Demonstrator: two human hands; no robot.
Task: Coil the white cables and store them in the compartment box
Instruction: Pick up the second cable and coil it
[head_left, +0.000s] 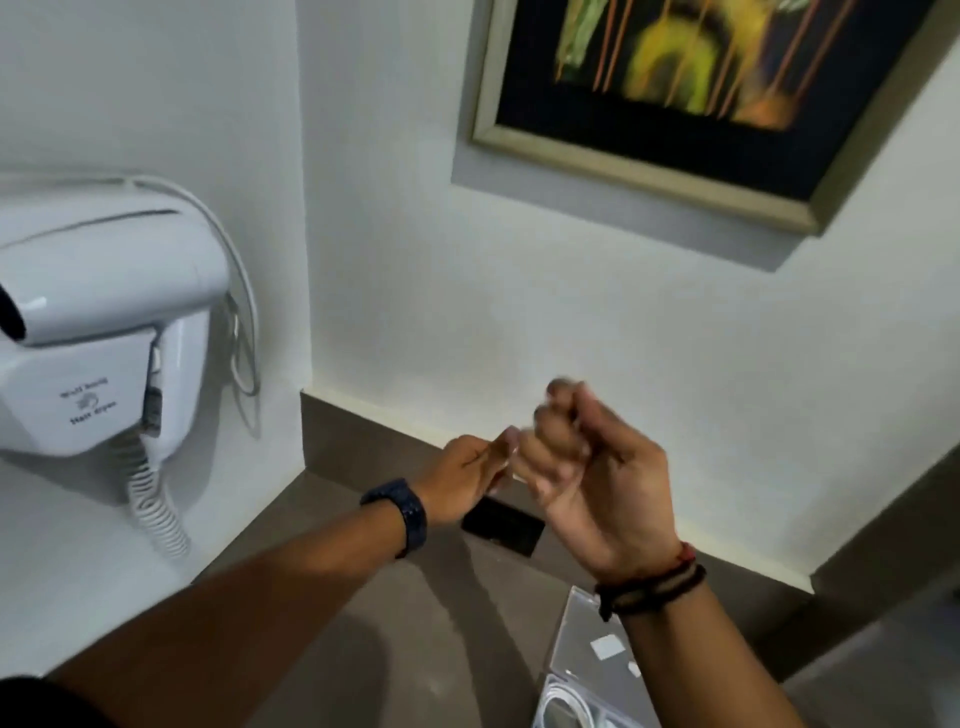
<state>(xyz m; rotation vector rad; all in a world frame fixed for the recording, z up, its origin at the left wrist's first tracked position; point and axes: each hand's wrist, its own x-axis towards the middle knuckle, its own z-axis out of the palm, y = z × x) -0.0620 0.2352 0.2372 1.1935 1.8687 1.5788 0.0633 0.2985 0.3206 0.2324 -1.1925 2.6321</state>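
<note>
left hand (465, 475) fingers extended, right hand (587, 467) blurred, curled into a fist, contents unclear

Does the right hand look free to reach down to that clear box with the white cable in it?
Probably yes. The right hand is raised almost directly above the clear box, whose lid stands open. The white cable lies exposed, only the forearm crossing above.

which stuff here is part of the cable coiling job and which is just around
Job: left hand, right hand, clear compartment box, coiled white cable in it.

Just around: wall hair dryer, framed picture, black socket plate on the counter.
</note>
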